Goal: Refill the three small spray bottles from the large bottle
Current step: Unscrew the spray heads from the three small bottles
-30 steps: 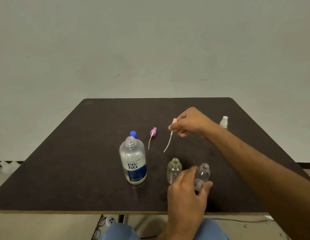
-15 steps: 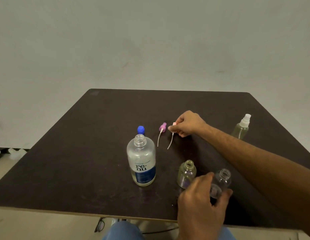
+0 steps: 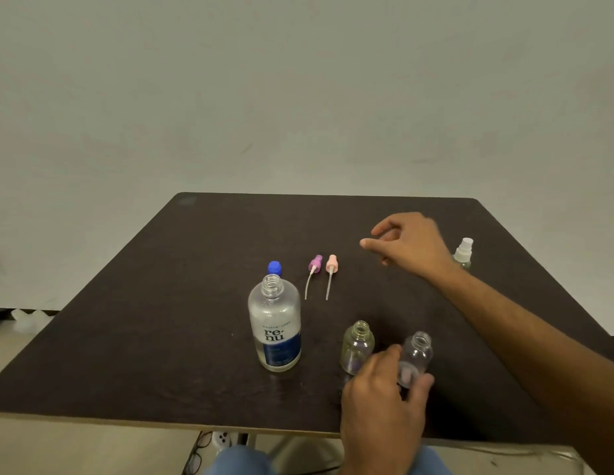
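Dark laminate covers the table (image 3: 161,337), which fills the lower half of the frame. Just left of centre stands the large bottle (image 3: 274,327), clear plastic with a blue-and-white label, uncapped, its blue cap (image 3: 274,268) on the table just behind it.

The right hand (image 3: 413,243) hovers above the table right of centre, fingers loosely spread and holding nothing. At the bottom centre the left hand (image 3: 384,402) curls around the clear small bottle (image 3: 417,354), thumb and fingers pressed on its lower body, apparently steadying it upright. Just to its left is the yellowish small bottle (image 3: 357,347); both have open necks and look empty or nearly so. The third small bottle (image 3: 463,255) sits at the right edge, beyond the right wrist, its white sprayer on.

Two removed spray heads lie side by side right of the blue cap, the purple sprayer (image 3: 315,264) and the pink sprayer (image 3: 331,264), dip tubes trailing toward the viewer.

The step in hand appears to be unscrewing the last sprayer. Done well, one hand grips that bottle low while the other twists the collar, lifting the tube straight out. When pouring, the narrow necks call for a slow tilt, lip close to lip.
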